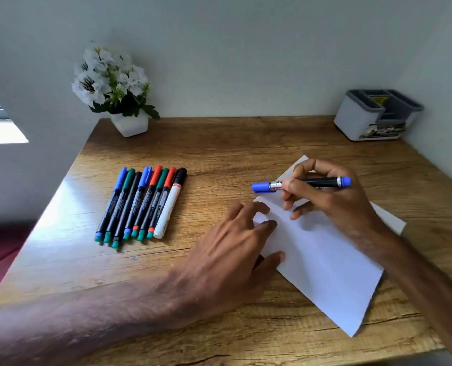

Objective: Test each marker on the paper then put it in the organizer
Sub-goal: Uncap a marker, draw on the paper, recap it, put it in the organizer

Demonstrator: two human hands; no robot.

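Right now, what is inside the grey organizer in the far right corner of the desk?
No marker sticks up out of the organizer. A yellow label shows in a middle compartment. The compartment floors are hidden behind the walls, so small things there cannot be ruled out.

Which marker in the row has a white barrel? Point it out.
The white marker at the row's right end, black-capped; the other seven markers all have dark barrels.

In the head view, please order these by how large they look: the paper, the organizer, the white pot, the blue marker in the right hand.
1. paper
2. organizer
3. white pot and blue marker: alike, the marker longer, the pot thicker; I do not rank them.
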